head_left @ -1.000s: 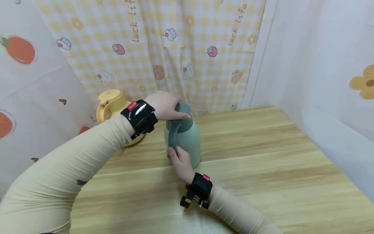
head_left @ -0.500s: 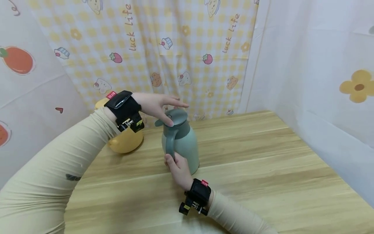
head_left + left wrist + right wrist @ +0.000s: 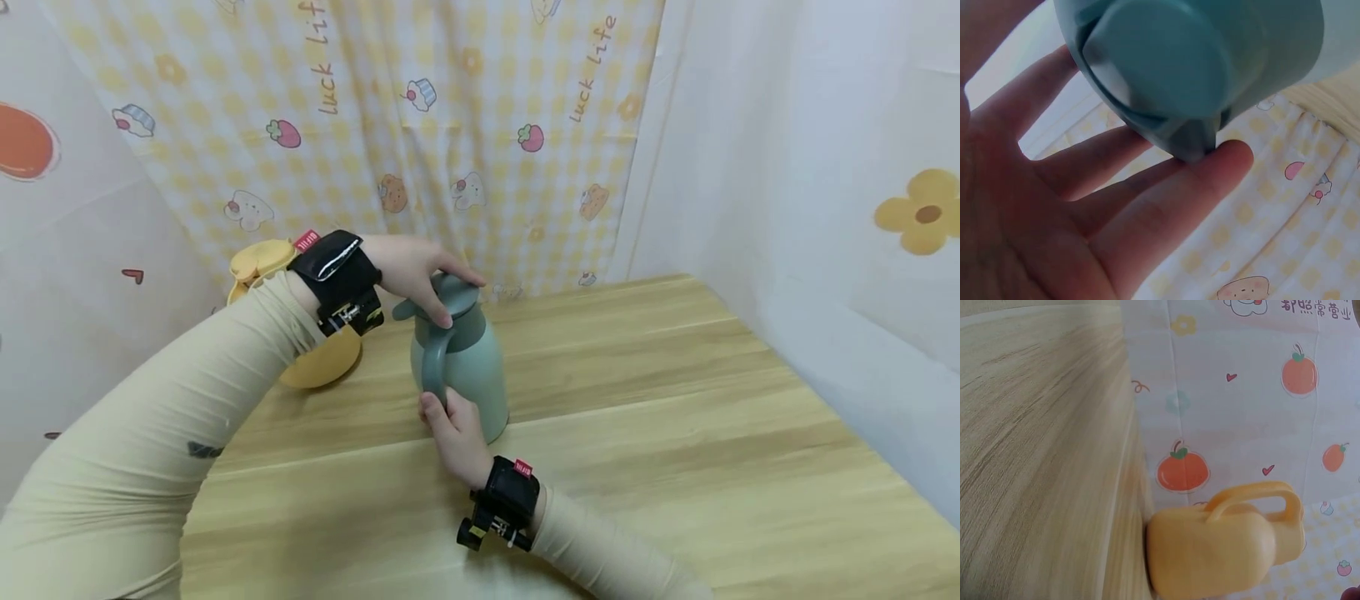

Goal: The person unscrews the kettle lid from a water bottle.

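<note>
Head view: the right hand's point(image 3: 457, 437) fingers curl round a pale-green, round-bodied jug's point(image 3: 480, 375) dark-green curved handle point(image 3: 433, 367); the left hand point(image 3: 412, 268), fingers spread, touches its dark-green round lid point(image 3: 459, 294).

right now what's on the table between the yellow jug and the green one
In the head view, only bare table shows between the yellow jug and the green jug.

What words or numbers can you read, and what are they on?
"luck life", on the checked curtain, right side.
"luck lif", further left, cut off at the top.
"都照常营业", on the white curtain.
Red wrist tags: too small to read.
Dark sleeve patch: too blurred to tell.
No numbers, and no writing seen on the green jug or yellow jug.
</note>
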`<state>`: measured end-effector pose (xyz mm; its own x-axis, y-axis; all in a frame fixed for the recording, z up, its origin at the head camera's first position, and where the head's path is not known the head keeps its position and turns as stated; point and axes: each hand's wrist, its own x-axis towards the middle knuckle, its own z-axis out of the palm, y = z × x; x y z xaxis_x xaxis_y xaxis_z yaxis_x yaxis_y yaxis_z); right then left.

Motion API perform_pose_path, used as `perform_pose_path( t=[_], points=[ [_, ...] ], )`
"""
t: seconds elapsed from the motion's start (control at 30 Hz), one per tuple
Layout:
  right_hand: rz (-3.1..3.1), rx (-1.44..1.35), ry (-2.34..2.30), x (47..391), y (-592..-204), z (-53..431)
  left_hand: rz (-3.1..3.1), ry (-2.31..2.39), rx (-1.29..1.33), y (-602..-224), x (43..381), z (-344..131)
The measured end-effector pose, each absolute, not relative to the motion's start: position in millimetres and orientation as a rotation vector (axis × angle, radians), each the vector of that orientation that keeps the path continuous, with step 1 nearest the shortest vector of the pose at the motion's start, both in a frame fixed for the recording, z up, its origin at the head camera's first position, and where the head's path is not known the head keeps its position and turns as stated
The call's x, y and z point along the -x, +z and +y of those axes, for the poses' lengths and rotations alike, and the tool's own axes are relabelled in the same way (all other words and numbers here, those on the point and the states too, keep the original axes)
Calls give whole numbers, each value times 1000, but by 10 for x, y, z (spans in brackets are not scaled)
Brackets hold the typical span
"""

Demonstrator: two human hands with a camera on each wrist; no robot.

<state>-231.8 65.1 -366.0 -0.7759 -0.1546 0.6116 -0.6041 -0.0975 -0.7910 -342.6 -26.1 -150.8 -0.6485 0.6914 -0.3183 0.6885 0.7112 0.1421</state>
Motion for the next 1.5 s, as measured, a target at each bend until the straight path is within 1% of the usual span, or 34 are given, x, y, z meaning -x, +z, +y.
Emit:
perform_pose_path(
  t=[0.2,0.63,0.93,1.5],
  points=[
    [-1847,-822,1925,2335,-3600,666,2594,-27,-1097,-1443,3432,-218],
    [-1858,-820,1946,2314,-3631,656,2660,-83,-1074,-1488,3386,-186],
    [-1850,-823,1940,2317,-3640,665,2717,-72,-953,-1504,3318,-145],
    [-1837,-828,1939,2325,-3659,666,2798,-129,-812,-1528,3251,-76]
  ],
)
